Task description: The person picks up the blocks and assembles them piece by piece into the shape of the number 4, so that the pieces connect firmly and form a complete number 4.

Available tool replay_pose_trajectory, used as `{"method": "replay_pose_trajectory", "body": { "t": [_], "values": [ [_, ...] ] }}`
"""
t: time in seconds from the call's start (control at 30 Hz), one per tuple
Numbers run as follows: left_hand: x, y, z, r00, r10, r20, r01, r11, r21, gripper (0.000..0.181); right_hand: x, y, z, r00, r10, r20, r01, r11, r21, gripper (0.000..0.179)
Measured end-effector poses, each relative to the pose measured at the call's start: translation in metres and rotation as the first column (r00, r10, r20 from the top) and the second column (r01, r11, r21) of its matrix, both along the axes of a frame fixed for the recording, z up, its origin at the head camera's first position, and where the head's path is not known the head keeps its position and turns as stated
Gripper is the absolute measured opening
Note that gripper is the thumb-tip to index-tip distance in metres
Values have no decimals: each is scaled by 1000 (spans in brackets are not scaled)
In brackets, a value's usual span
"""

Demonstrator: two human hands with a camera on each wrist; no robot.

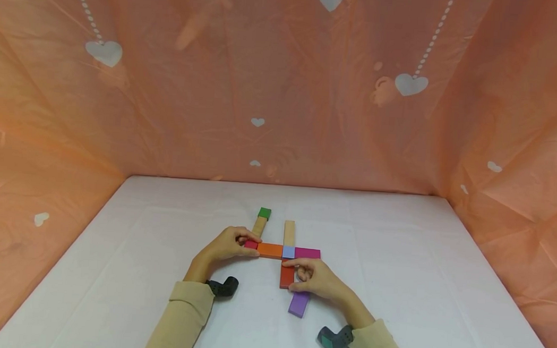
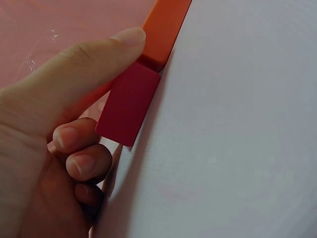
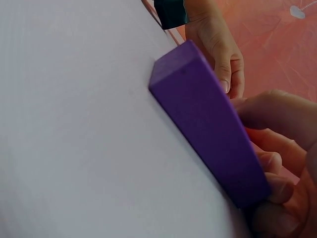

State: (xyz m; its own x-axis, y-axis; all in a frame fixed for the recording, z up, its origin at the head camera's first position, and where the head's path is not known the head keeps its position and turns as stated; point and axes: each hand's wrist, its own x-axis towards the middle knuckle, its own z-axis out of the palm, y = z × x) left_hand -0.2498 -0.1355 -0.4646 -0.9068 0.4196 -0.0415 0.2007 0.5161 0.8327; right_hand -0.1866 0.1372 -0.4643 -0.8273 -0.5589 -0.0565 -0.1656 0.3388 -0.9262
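Flat coloured wooden blocks lie joined on the white table. My left hand (image 1: pixel 228 244) pinches the left end of an orange block (image 1: pixel 270 250) between thumb and index finger, where it meets a crimson block (image 2: pixel 130 104). In the left wrist view the other fingers curl beside the crimson block. My right hand (image 1: pixel 321 281) has its index finger and thumb at opposite ends of a red block (image 1: pixel 287 277), holding it below a light blue block (image 1: pixel 288 252). Just under that thumb lies a purple block (image 3: pixel 203 124), set at a slant; it covers much of the right wrist view.
A magenta block (image 1: pixel 308 253) extends right from the light blue one, and a plain wood block (image 1: pixel 289 233) extends away behind it. Another plain block (image 1: pixel 259 226) leads up to a green block (image 1: pixel 264 213). An orange curtain (image 1: pixel 282 115) surrounds the white table (image 1: pixel 398 245).
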Motion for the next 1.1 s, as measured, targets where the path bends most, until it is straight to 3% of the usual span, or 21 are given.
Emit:
{"method": "replay_pose_trajectory", "body": {
  "t": [1.1],
  "values": [
    [1,0,2,1000,-4,-15,4,1000,-6,31,0,0,-1,1000,-4,21,4,1000,-11,48]
  ]
}}
